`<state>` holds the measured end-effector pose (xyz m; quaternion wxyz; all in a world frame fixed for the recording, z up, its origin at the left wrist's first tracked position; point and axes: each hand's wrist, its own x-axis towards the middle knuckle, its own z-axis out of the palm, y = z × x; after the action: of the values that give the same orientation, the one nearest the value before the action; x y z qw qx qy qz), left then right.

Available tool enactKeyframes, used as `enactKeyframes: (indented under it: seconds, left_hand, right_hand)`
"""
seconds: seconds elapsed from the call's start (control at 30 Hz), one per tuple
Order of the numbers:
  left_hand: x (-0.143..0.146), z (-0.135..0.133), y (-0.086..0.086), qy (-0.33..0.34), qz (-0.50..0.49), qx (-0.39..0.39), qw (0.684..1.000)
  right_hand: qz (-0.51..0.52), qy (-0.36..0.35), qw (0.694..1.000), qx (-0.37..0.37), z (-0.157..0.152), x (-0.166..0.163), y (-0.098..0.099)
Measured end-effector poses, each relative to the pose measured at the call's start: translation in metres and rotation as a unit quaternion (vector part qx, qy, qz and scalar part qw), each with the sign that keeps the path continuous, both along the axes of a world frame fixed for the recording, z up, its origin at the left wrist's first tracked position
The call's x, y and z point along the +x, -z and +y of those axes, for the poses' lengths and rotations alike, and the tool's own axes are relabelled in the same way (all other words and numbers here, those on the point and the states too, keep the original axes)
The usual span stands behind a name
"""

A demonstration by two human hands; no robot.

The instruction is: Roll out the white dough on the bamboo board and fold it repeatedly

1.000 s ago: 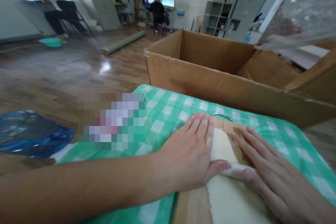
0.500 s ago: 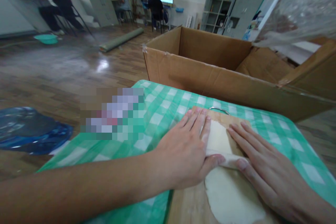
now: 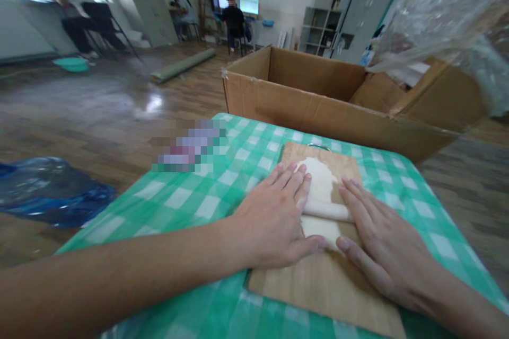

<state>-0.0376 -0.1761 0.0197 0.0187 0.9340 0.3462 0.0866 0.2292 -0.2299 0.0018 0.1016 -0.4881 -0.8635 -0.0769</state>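
A pale rolling pin (image 3: 328, 212) lies crosswise over a flattened sheet of white dough (image 3: 320, 180). Beneath the dough is a wooden cutting board (image 3: 318, 286) with a metal handle at its far end. My left hand (image 3: 274, 217) rests flat over the pin's left end, fingers stretched forward and thumb out to the right. Over the right end lies my right hand (image 3: 385, 243), also flat with its fingers extended. Both thumbs are on the near side of the pin, apart from each other. The pin's ends are hidden under my hands.
A green-and-white checked cloth (image 3: 214, 201) covers the table. Beyond its far edge stands a large open cardboard box (image 3: 302, 103) with plastic wrap (image 3: 429, 21). Blue plastic (image 3: 55, 190) lies left on the floor. Several people sit farther back.
My view has shifted, so the board's near edge now shows. Both thumbs have come off the pin toward me. Less dough shows on the near side of the pin.
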Motion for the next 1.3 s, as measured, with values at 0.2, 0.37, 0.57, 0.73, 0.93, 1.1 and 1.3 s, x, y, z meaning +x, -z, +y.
enactKeyframes:
  seconds: [0.2,0.37,0.57,0.73,0.93,1.1,1.3]
  left_hand:
    - [-0.009,-0.038,0.001,0.003,0.004,-0.006,1.0]
    - [-0.018,-0.061,0.0,0.009,0.011,-0.015,1.0]
    - [-0.01,-0.031,-0.003,0.004,0.017,-0.026,1.0]
    - [0.005,0.023,-0.001,-0.037,0.014,-0.035,0.999]
    - [0.019,0.078,0.001,-0.092,0.001,-0.017,0.996]
    - [0.025,0.108,0.007,-0.118,0.005,-0.045,0.992]
    - [0.025,0.107,0.01,-0.122,-0.002,-0.024,0.992]
  right_hand:
    - [-0.016,-0.007,1.0,-0.005,-0.033,-0.003,0.0]
    - [-0.022,-0.048,0.999,0.011,-0.054,0.0,0.001]
    - [-0.005,-0.035,0.999,-0.007,-0.025,0.003,-0.002]
    - [-0.007,0.011,0.998,-0.059,0.036,0.001,-0.006]
    - [-0.016,0.037,0.997,-0.06,0.098,-0.001,-0.005]
    - [0.004,0.039,0.998,-0.045,0.129,0.003,-0.001]
    - [0.002,0.026,0.999,-0.036,0.133,0.003,-0.003]
